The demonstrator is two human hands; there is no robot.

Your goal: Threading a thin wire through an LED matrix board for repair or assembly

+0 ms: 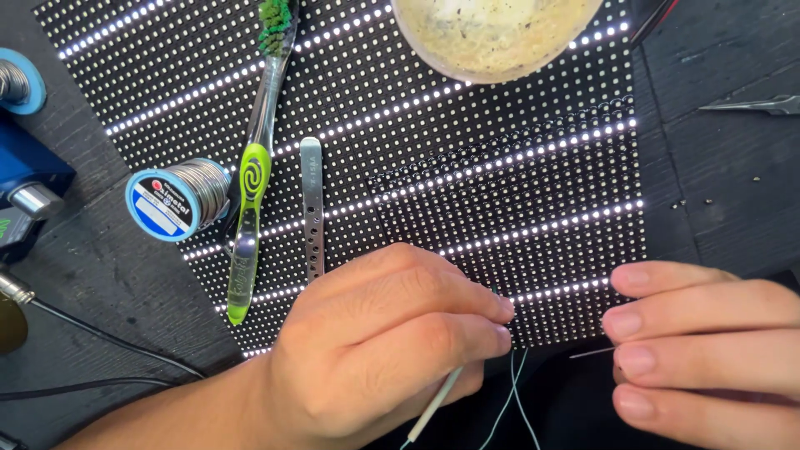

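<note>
My left hand [379, 350] pinches thin wires [514, 392] at the lower edge of a black panel of lit dots [467, 192]; a white sleeved lead [433, 408] runs down from under its fingers. At the lower right, my right hand [708, 350] has its fingers curled, and a thin metal pin [592, 353] pokes out leftward from them toward the wires. The two hands are a short gap apart over the panel's near edge.
On the panel lie metal tweezers [312, 208], a green and clear toothbrush [254, 167] and a round bowl of pale paste [492, 33]. A solder spool [179, 198] sits at the left, with a blue tool [25, 179] and cables [92, 333] beside it. Another tweezer tip [758, 105] lies at the right.
</note>
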